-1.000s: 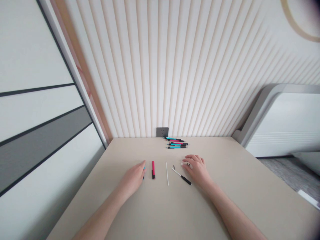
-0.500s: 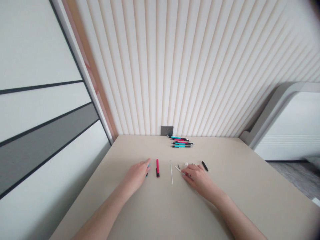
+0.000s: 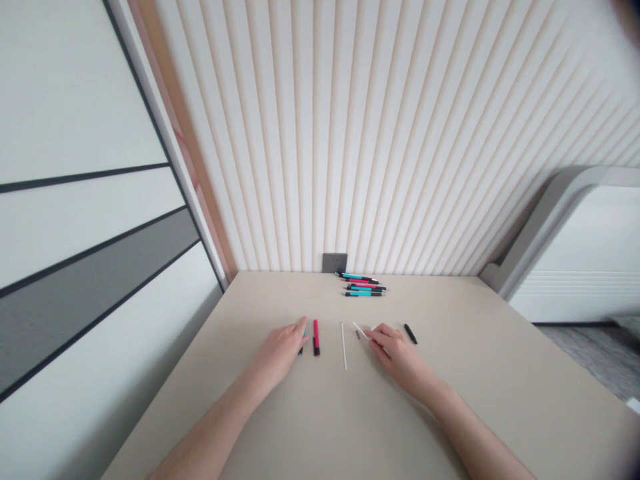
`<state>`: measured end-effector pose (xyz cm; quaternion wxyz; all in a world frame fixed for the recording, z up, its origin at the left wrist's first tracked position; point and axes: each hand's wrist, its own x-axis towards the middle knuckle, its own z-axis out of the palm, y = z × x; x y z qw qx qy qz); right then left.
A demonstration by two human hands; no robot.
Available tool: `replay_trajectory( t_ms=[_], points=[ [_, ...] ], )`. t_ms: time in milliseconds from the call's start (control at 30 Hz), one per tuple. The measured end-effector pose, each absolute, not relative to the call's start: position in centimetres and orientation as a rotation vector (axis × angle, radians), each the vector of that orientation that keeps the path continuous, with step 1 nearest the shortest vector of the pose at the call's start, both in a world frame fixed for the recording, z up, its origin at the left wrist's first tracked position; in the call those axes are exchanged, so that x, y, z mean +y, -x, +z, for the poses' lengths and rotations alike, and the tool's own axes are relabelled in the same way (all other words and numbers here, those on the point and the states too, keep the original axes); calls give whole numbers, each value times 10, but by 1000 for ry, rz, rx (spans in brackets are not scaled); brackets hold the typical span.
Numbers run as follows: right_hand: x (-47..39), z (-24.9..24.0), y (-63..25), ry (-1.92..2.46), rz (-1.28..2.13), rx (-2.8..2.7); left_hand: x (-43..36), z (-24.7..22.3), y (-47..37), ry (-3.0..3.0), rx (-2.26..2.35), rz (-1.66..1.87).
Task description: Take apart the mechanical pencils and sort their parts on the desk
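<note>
My left hand (image 3: 287, 343) is closed on a blue pen barrel (image 3: 301, 349), mostly hidden under the fingers, at the table's left-centre. Just right of it lies a red pen barrel (image 3: 316, 337) with a black end. A thin white refill (image 3: 344, 347) lies lengthwise near the middle. My right hand (image 3: 387, 341) pinches another white refill (image 3: 361, 330), which points up and to the left. Beside its tip is a small dark piece (image 3: 358, 335). A white bit shows behind the right fingers. A black grip piece (image 3: 411, 333) lies to the right of that hand.
Several blue and red pens (image 3: 364, 287) lie in a stack at the back of the beige table (image 3: 280, 420). Behind them a dark wall socket (image 3: 335, 263) sits on the ribbed wall. A white cabinet stands at the left.
My left hand has moved slightly right with the blue barrel, closer to the red one. My right hand has shifted a little, and its white refill now sits higher and steeper.
</note>
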<state>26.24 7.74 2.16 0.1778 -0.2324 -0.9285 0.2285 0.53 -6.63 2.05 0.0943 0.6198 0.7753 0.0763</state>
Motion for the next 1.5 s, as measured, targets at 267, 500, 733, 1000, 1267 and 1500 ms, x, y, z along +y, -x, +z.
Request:
replay_trajectory(
  t_ms=[267, 500, 733, 1000, 1267, 1500],
  points=[
    [73, 28, -262, 622, 668, -2594, -65, 24, -13, -1889, 2327, 307],
    [71, 29, -260, 656, 895, -2352, -69, 32, -27, -1974, 2277, 442],
    [75, 19, -256, 804, 1035, -2193, -69, 31, -29, -1939, 2259, 391],
    [76, 15, -254, 826, 1083, -2173, -66, 25, -27, -1850, 2201, 451],
    [75, 15, -253, 811, 1144, -2141, -64, 24, -26, -1848, 2162, 496],
    [76, 12, -253, 787, 1284, -2037, -68, 27, -22, -1950, 2181, 532]
  ],
)
